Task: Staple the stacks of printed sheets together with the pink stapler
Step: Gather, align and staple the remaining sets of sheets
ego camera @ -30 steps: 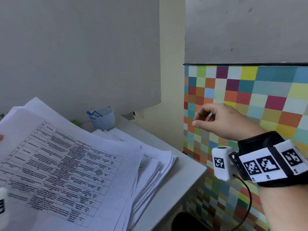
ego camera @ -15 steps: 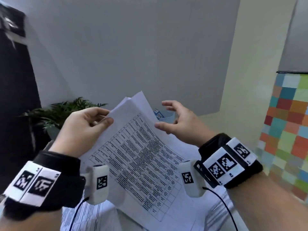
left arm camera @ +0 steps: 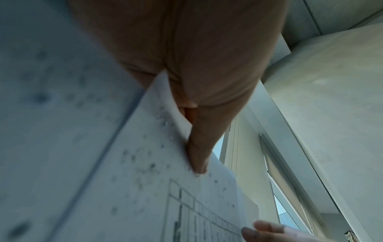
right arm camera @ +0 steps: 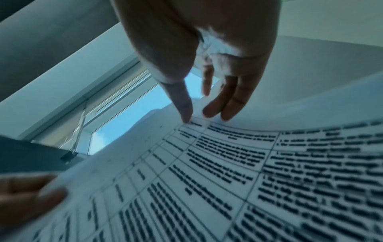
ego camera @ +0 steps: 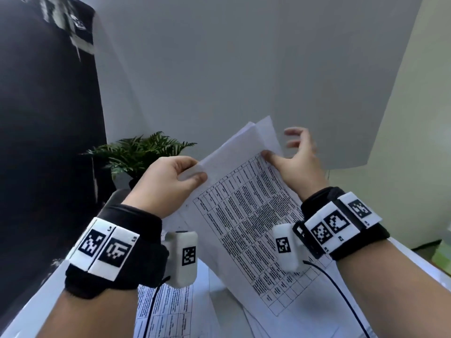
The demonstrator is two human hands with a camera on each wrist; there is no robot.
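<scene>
I hold a stack of printed sheets [ego camera: 246, 215] with a text table up above the table, tilted toward me. My left hand [ego camera: 192, 174] pinches its upper left corner, thumb [left arm camera: 196, 155] on the front of the sheets [left arm camera: 145, 196]. My right hand [ego camera: 290, 152] is at the upper right edge: the thumb tip [right arm camera: 186, 120] touches the printed face [right arm camera: 228, 180], and the other fingers [right arm camera: 223, 111] are stretched out and blurred beyond the edge. The back sheets fan out at the top. No pink stapler shows in any view.
More printed sheets [ego camera: 168, 311] lie on the white table [ego camera: 36, 301] beneath my wrists. A green potted plant [ego camera: 139, 152] stands behind the left hand, beside a dark panel [ego camera: 48, 118]. A grey wall fills the back. A pale green object [ego camera: 441, 252] sits far right.
My view swung left from the coloured tile wall. The right hand came in from the right to the sheets' top edge, and its thumb now touches them. The left hand keeps its pinch.
</scene>
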